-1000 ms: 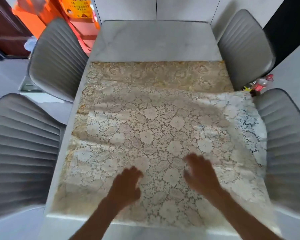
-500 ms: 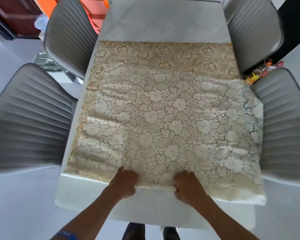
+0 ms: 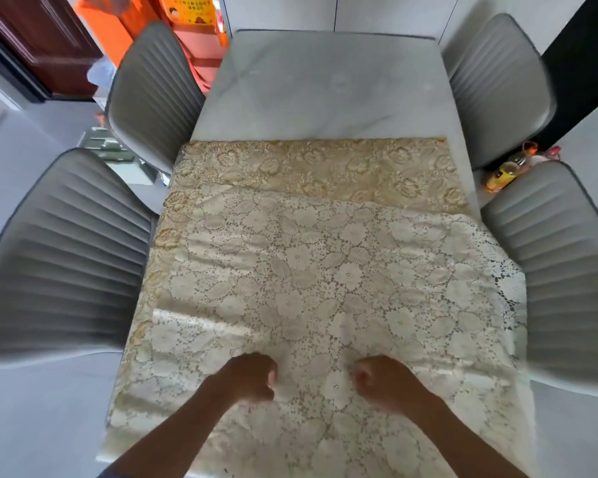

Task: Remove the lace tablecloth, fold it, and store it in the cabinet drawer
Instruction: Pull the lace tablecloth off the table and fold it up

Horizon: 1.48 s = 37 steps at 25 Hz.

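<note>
A cream lace tablecloth (image 3: 308, 270) lies doubled over on the near half of a white marble table (image 3: 325, 88). A golden under-layer shows along its far and left edges, and the right side hangs over the table edge. My left hand (image 3: 249, 379) and my right hand (image 3: 384, 379) are curled into fists side by side on the near middle of the cloth. Each grips a bunch of lace. A raised crease runs across the cloth at the level of my knuckles.
Four grey ribbed chairs surround the table: two on the left (image 3: 59, 257) (image 3: 152, 91) and two on the right (image 3: 560, 270) (image 3: 497, 84). A bottle (image 3: 508, 169) lies on the floor between the right chairs. Orange boxes (image 3: 187, 15) stand at the back left.
My hands slid from the flat cloth back to its near edge, gripped it, and now hold it further forward over the cloth. The camera view has shifted as well.
</note>
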Motion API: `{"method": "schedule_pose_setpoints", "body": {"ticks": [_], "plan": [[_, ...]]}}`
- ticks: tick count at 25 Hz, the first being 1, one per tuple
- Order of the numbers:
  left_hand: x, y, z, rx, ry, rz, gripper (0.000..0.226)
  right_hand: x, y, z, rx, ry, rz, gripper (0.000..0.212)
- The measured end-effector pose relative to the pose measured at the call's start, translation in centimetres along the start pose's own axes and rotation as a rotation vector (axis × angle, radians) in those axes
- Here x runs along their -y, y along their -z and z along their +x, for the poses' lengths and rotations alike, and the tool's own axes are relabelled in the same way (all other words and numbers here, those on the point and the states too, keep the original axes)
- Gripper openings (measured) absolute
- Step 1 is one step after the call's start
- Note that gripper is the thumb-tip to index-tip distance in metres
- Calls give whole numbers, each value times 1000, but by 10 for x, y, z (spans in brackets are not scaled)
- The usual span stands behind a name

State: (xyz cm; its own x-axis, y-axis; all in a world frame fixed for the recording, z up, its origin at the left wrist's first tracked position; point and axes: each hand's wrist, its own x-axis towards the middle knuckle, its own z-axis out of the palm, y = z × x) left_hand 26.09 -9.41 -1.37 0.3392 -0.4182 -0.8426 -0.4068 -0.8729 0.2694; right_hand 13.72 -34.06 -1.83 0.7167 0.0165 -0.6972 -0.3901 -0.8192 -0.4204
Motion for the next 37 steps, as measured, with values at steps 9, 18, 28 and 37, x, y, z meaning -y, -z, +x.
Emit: {"method": "schedule_pose_setpoints", "body": {"ticks": [9, 18, 28, 37], "plan": [[-13, 222, 145, -662, -9, 72, 52, -51, 190, 153, -641, -171, -199, 52], [22, 283, 203, -544, 30, 256, 75, -75, 241, 211, -404, -250, -378, 56], [43, 277, 176, -765, -104, 223, 34, -93, 285, 172, -119, -338, -446, 47], [75, 359, 125, -1092, 258, 248, 68, 15, 311, 218, -1007, -251, -597, 72]]}}
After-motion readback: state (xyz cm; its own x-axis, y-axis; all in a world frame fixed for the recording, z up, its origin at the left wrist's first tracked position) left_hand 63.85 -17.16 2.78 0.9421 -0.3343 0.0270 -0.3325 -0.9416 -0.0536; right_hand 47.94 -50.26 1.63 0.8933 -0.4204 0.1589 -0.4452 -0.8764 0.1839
